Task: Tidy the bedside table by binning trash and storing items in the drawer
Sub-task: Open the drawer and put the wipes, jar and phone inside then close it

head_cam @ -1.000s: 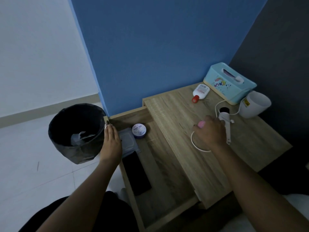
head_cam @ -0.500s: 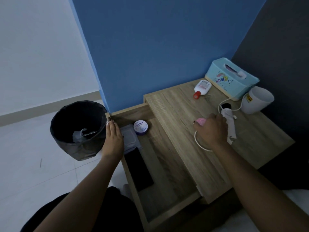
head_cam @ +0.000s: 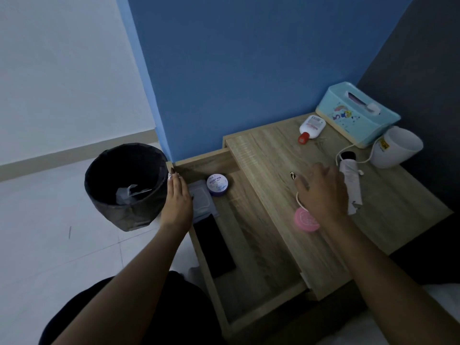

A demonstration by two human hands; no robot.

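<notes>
The bedside table [head_cam: 268, 155] has its drawer [head_cam: 258, 260] pulled out to the left. In the drawer lie a purple jar [head_cam: 217, 184], a grey wipes pack [head_cam: 202, 200] and a black phone [head_cam: 214, 247]. My left hand [head_cam: 177, 199] rests flat on the drawer's left edge, partly over the wipes pack, holding nothing. My right hand [head_cam: 322, 192] hovers over the tabletop with fingers spread. A pink round case [head_cam: 305, 222] lies on the table just under its wrist. A white cable [head_cam: 298, 198] loops out from beneath the hand. A white tube [head_cam: 351, 183] lies right of the fingers.
A black bin [head_cam: 124, 185] with some trash inside stands on the floor, left of the drawer. At the table's back are a white bottle with a red cap [head_cam: 311, 127], a light blue tissue box [head_cam: 358, 115] and a white cup [head_cam: 395, 146].
The pink case, earlier at my right fingertips, now lies nearer to me under the wrist. My right fingers have spread. My left hand stays on the drawer edge.
</notes>
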